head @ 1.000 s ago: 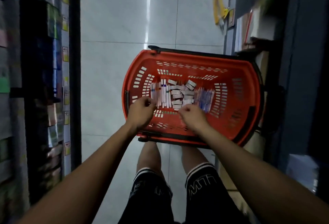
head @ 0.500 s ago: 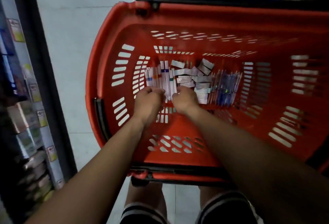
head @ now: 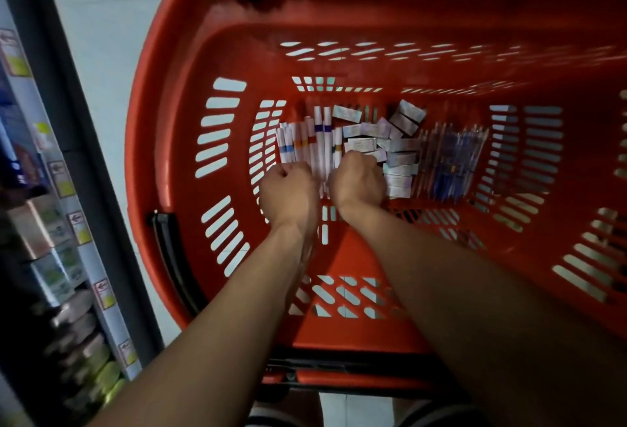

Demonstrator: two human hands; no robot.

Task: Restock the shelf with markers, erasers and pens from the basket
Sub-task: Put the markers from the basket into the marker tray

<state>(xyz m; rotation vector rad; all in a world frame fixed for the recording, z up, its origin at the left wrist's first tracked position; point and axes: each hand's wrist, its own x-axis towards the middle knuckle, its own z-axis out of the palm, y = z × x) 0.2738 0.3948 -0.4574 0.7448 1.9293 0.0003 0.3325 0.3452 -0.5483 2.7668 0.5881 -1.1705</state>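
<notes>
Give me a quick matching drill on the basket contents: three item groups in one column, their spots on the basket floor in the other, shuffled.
Items:
1. markers
2. erasers
3. pens

Places in the red basket:
A. right-hand group
B. left-hand group, by the left hand
C. middle pile, by the right hand

Pairs: 1-B, 2-C, 3-A

head cam: single view, wide-angle | faces steeply down & fwd | close over red basket (head: 176, 94), fills most of frame | shelf (head: 51, 223) at left edge | floor (head: 112, 19) upper left
</notes>
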